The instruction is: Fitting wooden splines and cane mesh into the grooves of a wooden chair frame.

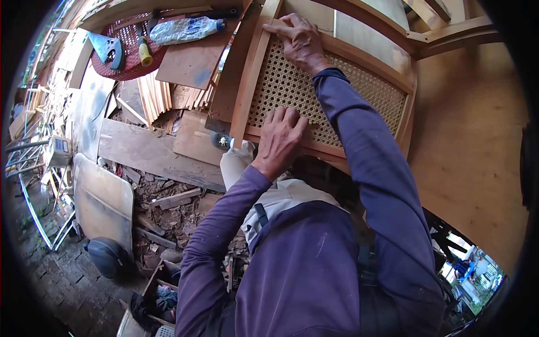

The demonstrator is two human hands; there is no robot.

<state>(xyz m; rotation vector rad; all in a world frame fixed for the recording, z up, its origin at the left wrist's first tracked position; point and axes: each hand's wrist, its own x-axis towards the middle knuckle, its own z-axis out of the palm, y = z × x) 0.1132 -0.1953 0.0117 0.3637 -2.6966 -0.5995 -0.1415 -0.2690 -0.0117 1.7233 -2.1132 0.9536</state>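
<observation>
Far left, a pale round-cornered board (104, 194) leans at mid-height, with a rounded black object (108, 258) at its lower end. Upper left: red basket (133, 69), with a blue-handled tool (115, 53) and a yellow-handled tool (145, 54) over it; a clear plastic bottle (188, 30) lies just right of these. Thin wood strips (154, 101) sit below the basket.

Upper center: wooden frame (255, 73) with woven cane mesh (306, 94), tilted in view, both hands on it. Left hand (281, 136), center, has fingers curled at the frame's lower rail, over the mesh edge; can't tell if it grips the rail or anything under the palm. Right hand (302, 44), top center, lies over the mesh's upper part, fingers bent, one reaching to the left rail; can't tell whether it pinches anything. Right side: large brown wood panel (471, 146), just beside the frame.
</observation>
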